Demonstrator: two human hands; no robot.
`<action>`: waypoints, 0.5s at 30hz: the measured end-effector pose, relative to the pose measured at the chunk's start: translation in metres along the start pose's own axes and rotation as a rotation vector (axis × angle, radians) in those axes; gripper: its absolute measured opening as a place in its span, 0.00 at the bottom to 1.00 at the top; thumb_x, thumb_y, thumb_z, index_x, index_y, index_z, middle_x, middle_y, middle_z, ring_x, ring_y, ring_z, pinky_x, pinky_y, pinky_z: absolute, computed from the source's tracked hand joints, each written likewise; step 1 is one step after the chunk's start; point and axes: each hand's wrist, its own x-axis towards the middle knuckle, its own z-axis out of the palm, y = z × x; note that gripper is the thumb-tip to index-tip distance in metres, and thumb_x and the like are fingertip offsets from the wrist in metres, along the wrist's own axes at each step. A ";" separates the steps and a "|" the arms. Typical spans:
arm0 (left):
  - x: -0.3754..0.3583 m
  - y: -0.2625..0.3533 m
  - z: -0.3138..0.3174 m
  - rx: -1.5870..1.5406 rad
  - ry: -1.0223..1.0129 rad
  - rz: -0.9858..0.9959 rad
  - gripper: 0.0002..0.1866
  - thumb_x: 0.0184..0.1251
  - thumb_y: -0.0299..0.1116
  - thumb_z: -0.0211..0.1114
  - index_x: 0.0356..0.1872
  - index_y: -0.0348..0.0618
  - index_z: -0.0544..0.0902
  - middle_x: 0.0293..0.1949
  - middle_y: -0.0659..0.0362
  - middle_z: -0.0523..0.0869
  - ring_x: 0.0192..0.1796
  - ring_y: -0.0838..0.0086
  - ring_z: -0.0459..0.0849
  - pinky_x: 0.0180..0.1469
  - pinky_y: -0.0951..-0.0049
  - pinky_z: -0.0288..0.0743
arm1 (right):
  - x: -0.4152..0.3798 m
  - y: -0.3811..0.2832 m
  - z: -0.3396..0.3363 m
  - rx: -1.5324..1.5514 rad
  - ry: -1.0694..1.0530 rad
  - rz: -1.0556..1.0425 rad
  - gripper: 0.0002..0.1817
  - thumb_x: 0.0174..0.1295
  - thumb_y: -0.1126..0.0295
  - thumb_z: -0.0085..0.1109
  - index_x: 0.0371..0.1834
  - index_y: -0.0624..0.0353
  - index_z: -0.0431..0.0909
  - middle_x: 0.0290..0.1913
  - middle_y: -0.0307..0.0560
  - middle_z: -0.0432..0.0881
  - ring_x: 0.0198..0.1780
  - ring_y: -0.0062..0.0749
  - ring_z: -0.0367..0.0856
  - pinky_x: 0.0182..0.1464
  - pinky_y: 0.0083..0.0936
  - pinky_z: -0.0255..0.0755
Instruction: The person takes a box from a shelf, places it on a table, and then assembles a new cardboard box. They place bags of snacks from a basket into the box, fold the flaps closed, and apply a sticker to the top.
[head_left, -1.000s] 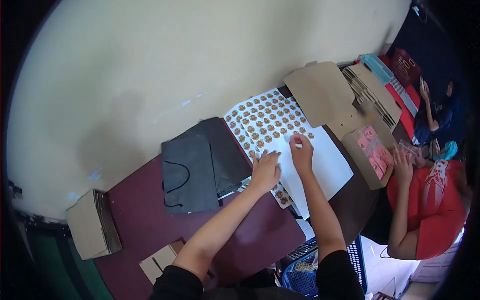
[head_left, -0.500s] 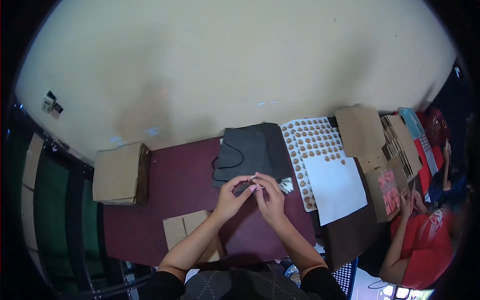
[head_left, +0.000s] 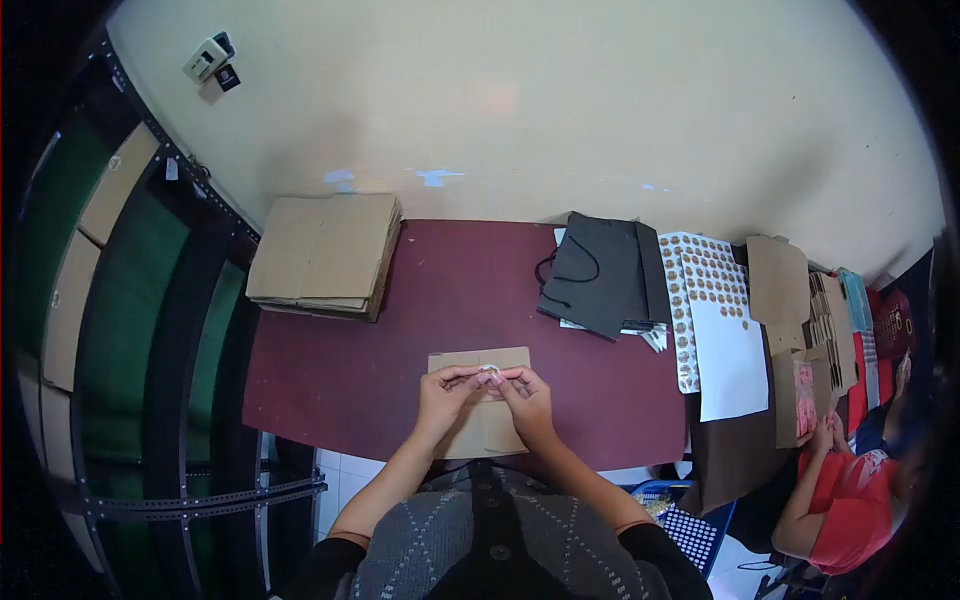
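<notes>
Both hands, left (head_left: 443, 392) and right (head_left: 522, 392), pinch one sticker (head_left: 489, 371) between fingertips, right above the flat box (head_left: 482, 430).

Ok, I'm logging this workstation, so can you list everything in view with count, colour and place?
table: one, dark red, against the cream wall.
flat cardboard piece: one, brown, near table edge, under the hands.
sticker: one, small and round, pinched between both hands.
cardboard stack: one pile, brown, far left of table.
paper bags: a few, black, flat, far right of centre.
sticker sheets: at least two, white with brown rounds, right of the bags.
open box: one, brown, pink packets inside, far right.
co-worker: one, red shirt, lower right.
left hand: pinching the sticker.
right hand: pinching the sticker.
</notes>
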 end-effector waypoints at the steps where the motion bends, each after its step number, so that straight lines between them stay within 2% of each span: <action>1: -0.005 0.000 -0.013 0.022 0.025 -0.056 0.09 0.59 0.23 0.66 0.40 0.32 0.83 0.38 0.55 0.85 0.41 0.76 0.83 0.46 0.79 0.76 | -0.003 0.005 0.011 -0.002 -0.006 0.036 0.05 0.65 0.76 0.53 0.40 0.66 0.74 0.40 0.47 0.81 0.44 0.27 0.81 0.48 0.23 0.76; 5: -0.012 -0.014 -0.048 -0.080 0.019 0.000 0.09 0.56 0.21 0.68 0.38 0.31 0.82 0.37 0.53 0.85 0.40 0.75 0.83 0.46 0.77 0.77 | -0.010 0.025 0.035 0.005 -0.008 0.026 0.05 0.65 0.76 0.54 0.40 0.67 0.73 0.40 0.49 0.81 0.43 0.28 0.81 0.48 0.24 0.77; 7: -0.011 -0.028 -0.056 -0.130 0.019 -0.044 0.10 0.56 0.20 0.67 0.40 0.30 0.80 0.37 0.53 0.84 0.41 0.74 0.83 0.47 0.76 0.78 | -0.012 0.029 0.040 0.036 0.009 0.052 0.04 0.65 0.76 0.53 0.39 0.66 0.73 0.40 0.49 0.81 0.43 0.28 0.81 0.48 0.24 0.77; 9: -0.014 -0.036 -0.054 -0.480 0.043 -0.146 0.12 0.57 0.19 0.66 0.43 0.32 0.78 0.38 0.54 0.83 0.42 0.73 0.83 0.48 0.74 0.78 | -0.017 0.031 0.043 0.053 0.006 0.059 0.04 0.65 0.75 0.53 0.38 0.65 0.73 0.40 0.48 0.81 0.42 0.28 0.81 0.48 0.24 0.77; 10: -0.019 -0.035 -0.052 -0.529 0.023 -0.180 0.12 0.60 0.20 0.64 0.45 0.35 0.77 0.39 0.55 0.82 0.44 0.72 0.82 0.49 0.74 0.78 | -0.019 0.031 0.043 0.044 0.016 0.057 0.04 0.65 0.75 0.53 0.38 0.65 0.73 0.39 0.48 0.80 0.42 0.28 0.81 0.48 0.24 0.77; 13: -0.017 -0.042 -0.055 -0.495 0.053 -0.205 0.10 0.63 0.24 0.61 0.45 0.38 0.77 0.38 0.57 0.82 0.43 0.73 0.82 0.49 0.73 0.80 | -0.017 0.036 0.045 0.045 0.043 0.029 0.04 0.66 0.75 0.53 0.37 0.65 0.72 0.39 0.48 0.80 0.41 0.28 0.81 0.46 0.24 0.77; 14: -0.013 -0.049 -0.060 -0.438 0.017 -0.169 0.12 0.66 0.24 0.58 0.49 0.38 0.75 0.39 0.57 0.82 0.45 0.73 0.81 0.50 0.73 0.77 | -0.015 0.036 0.043 0.020 0.102 0.001 0.04 0.65 0.75 0.53 0.37 0.64 0.72 0.38 0.47 0.80 0.40 0.27 0.81 0.45 0.23 0.77; 15: -0.009 -0.048 -0.063 -0.443 0.016 -0.174 0.12 0.66 0.24 0.58 0.49 0.38 0.75 0.39 0.57 0.82 0.45 0.73 0.81 0.50 0.73 0.77 | -0.013 0.033 0.041 -0.006 0.160 -0.028 0.04 0.65 0.74 0.53 0.37 0.64 0.72 0.37 0.46 0.80 0.39 0.26 0.81 0.43 0.22 0.76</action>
